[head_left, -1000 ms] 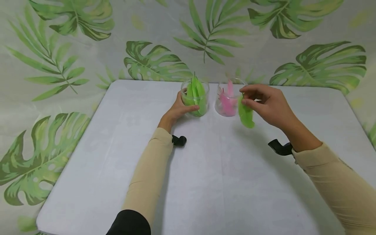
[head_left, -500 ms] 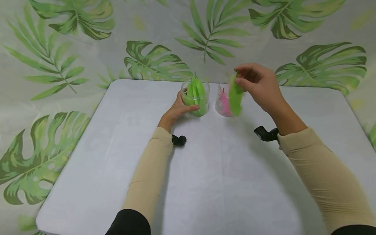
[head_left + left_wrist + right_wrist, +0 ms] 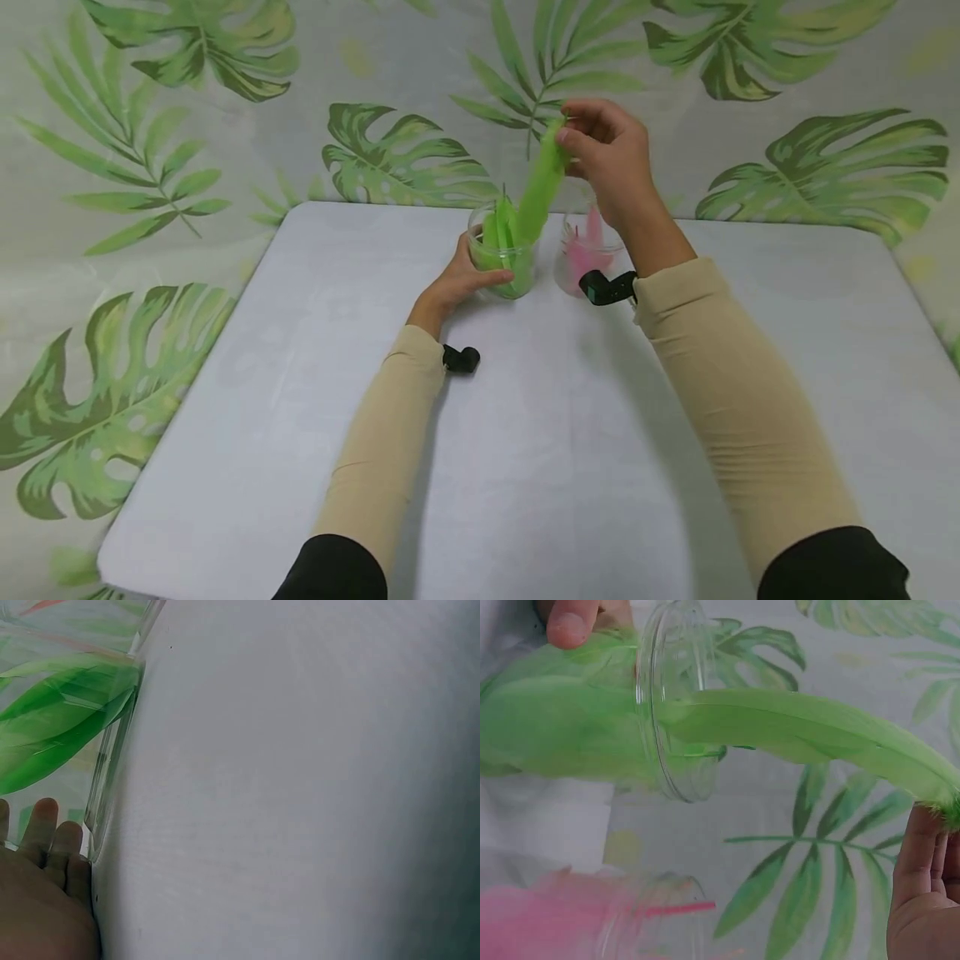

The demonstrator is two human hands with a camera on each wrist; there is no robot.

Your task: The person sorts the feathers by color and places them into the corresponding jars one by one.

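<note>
My left hand (image 3: 468,279) grips a clear jar (image 3: 527,267) of green feathers (image 3: 501,229) from its left side, thumb across the front. Above that jar, my right hand (image 3: 611,154) pinches a long green feather (image 3: 543,179) by its upper, fluffy end. In the right wrist view the lower end of the green feather (image 3: 802,727) reaches into the mouth of the jar (image 3: 697,667). Some fingers of the left hand (image 3: 45,900) show beside the jar in the left wrist view.
A second clear jar (image 3: 566,271), holding pink feathers (image 3: 588,242), stands just right of the first, partly behind the right wrist's black camera mount (image 3: 603,287). Both are near the back edge of the white table (image 3: 300,400). A leaf-print cloth (image 3: 405,50) hangs behind.
My right hand has risen and moved left with the green feather, from beside the pink feathers' jar to over the green feathers' jar. The left hand stays on its jar.
</note>
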